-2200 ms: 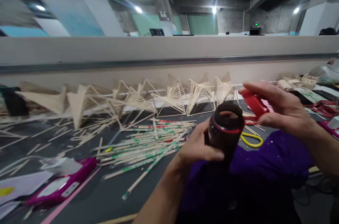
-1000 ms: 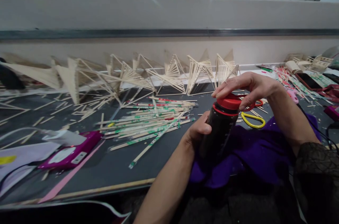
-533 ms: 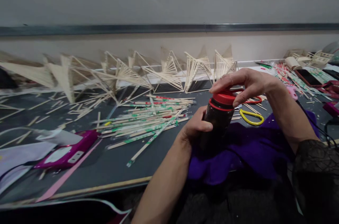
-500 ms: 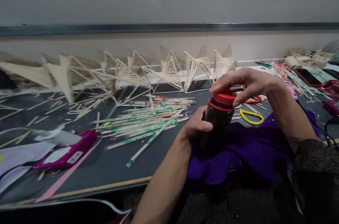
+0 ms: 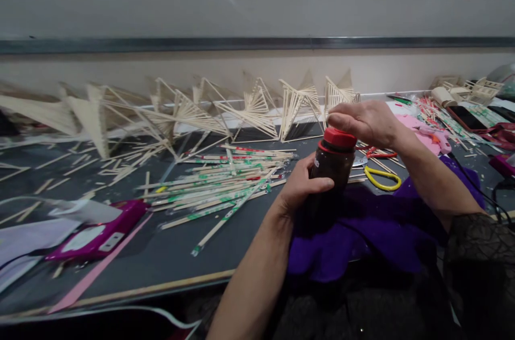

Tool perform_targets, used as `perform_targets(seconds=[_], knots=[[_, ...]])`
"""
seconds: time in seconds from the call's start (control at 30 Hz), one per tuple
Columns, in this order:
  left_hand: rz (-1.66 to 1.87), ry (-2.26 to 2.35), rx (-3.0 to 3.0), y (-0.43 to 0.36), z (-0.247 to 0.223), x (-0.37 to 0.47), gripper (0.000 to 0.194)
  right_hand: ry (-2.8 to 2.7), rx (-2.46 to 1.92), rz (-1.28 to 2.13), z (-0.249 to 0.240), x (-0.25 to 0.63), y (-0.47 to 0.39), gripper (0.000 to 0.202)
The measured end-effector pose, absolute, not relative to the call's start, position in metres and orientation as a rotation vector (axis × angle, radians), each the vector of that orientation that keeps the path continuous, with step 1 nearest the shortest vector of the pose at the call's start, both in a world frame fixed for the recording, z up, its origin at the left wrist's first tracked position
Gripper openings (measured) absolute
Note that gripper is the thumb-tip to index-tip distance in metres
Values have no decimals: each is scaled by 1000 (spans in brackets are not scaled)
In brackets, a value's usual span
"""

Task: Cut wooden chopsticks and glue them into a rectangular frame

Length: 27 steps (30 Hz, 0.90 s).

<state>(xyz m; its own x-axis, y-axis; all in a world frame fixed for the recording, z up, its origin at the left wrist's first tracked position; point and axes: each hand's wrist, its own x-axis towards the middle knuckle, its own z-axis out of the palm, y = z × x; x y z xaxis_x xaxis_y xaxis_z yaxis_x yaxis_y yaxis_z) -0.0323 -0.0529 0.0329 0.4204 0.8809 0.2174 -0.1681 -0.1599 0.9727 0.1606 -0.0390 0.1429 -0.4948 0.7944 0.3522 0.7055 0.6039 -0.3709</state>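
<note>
Cloth point(image 5: 317, 262), purple and rumpled, lies nearest, at the front edge of the worktop point(image 5: 161, 267). Above it stands the bottle point(image 5: 330, 164), dark and nearly upright, its foot lost in shadow, so I cannot tell whether it rests on anything. The left hand point(image 5: 300, 185) has its grip partly closed round the body, with the thumb across the near side. Over the red lid point(image 5: 340, 139) lies the right hand point(image 5: 368, 121), palm down, fingers stretched across the top; how firmly that grip bears on the lid I cannot tell. I judge the bottle stiff and fairly light, heavier if full, with a smooth wall that could slip in damp fingers. Its body, below the red collar, seems the sure place to hold, and the lid's rim the place to turn. To the left are a magenta power strip point(image 5: 131, 213) and a pink ribbon point(image 5: 100, 271). Just beyond the cloth, to the right, lie a yellow handle point(image 5: 384, 188) and a red handle point(image 5: 383, 155), while wrapped sticks point(image 5: 237, 206) spread left of the bottle. Farther back, stick frames point(image 5: 257, 109) stand in a row before the pale wall point(image 5: 241, 13).
</note>
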Motion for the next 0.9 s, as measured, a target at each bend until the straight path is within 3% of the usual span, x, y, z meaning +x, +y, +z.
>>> perform_targets(seconds=[0.17,0.4,0.6,0.7,0.8,0.9], knots=[[1056,634,1384,-54,32,-31,58,-2436,-684,722,144,178,-28,57],[1093,752,1440,-53,33,-30,62,-2389,-1165,302,141,163,-36,50],[1099,701,1395,-52,30,-31,64,-2365,-787,723,140,170,-28,47],[1094,732,1446,-52,31,-31,62,-2343,-1067,545,139,163,-31,43],[1087,768,1459,-53,31,-30,65,-2323,-1280,321,141,159,-33,53],[1095,748,1417,-53,30,-32,62,-2402,-1070,501,143,164,-31,51]])
